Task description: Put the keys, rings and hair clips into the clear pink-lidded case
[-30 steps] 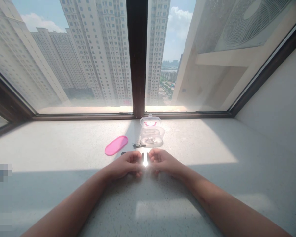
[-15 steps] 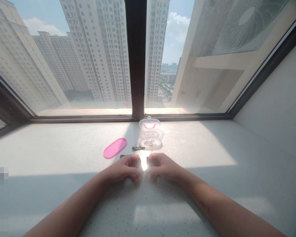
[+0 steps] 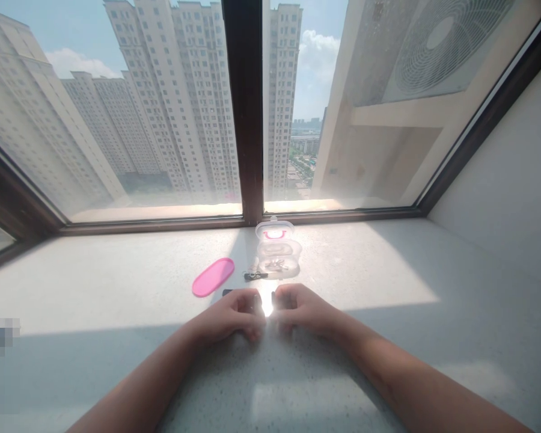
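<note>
My left hand (image 3: 232, 314) and my right hand (image 3: 300, 308) rest close together on the pale stone window sill (image 3: 94, 294), fingers curled in. Between their fingertips sits a small shiny thing (image 3: 266, 305) that glares in the sun; I cannot make out what it is. A dark end (image 3: 228, 293) pokes out past my left fingers. Just beyond the hands stands a clear plastic box (image 3: 279, 260) with small metal bits inside, and a small dark metal piece (image 3: 255, 275) lies at its left.
A pink oval lid (image 3: 213, 276) lies flat on the sill, left of the clear box. A clear lid with a pink handle (image 3: 275, 231) leans by the dark window frame (image 3: 242, 120). A white wall (image 3: 514, 180) rises at the right.
Both hands have closed in slightly around the shiny thing, so less of it shows. The view has tilted a little; nothing else on the sill has moved.
</note>
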Demonstrator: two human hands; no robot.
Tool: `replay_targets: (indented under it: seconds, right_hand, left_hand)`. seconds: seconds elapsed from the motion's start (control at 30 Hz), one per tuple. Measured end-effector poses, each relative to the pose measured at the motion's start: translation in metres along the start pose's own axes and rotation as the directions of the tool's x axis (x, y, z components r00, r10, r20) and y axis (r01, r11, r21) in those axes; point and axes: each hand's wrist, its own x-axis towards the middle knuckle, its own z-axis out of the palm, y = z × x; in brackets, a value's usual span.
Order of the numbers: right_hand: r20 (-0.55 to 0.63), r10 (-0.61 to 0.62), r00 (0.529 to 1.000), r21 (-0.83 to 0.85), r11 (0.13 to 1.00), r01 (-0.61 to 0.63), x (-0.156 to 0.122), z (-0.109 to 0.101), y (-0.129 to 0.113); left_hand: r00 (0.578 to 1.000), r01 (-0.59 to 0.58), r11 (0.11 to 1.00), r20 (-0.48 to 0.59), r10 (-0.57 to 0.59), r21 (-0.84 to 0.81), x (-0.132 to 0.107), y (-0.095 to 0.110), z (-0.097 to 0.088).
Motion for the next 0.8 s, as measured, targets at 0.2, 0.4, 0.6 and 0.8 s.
replay_targets:
  seconds: [0.2,0.4,0.6,0.8]
  right_hand:
    - [-0.009,0.004,1.000,0.001,1.000,-0.004,-0.0002,0.0005,-0.0006]
    - [-0.008,0.003,1.000,0.004,1.000,-0.003,0.0010,0.0001,0.0015]
    - [-0.023,0.008,1.000,0.019,1.000,-0.008,0.0006,0.0017,-0.0013]
    - [-0.024,-0.003,1.000,0.013,1.000,0.003,0.0003,0.0020,-0.0020]
  left_hand:
    - [1.000,0.002,1.000,-0.009,-0.002,0.008,0.0008,-0.0020,-0.0007]
    - [1.000,0.008,1.000,-0.016,-0.008,-0.009,0.0010,-0.0038,-0.0012]
    - [1.000,0.006,1.000,-0.018,-0.006,-0.001,0.0018,-0.0029,-0.0006]
    - [0.999,0.009,1.000,-0.038,-0.009,-0.003,0.0007,-0.0038,0.0005]
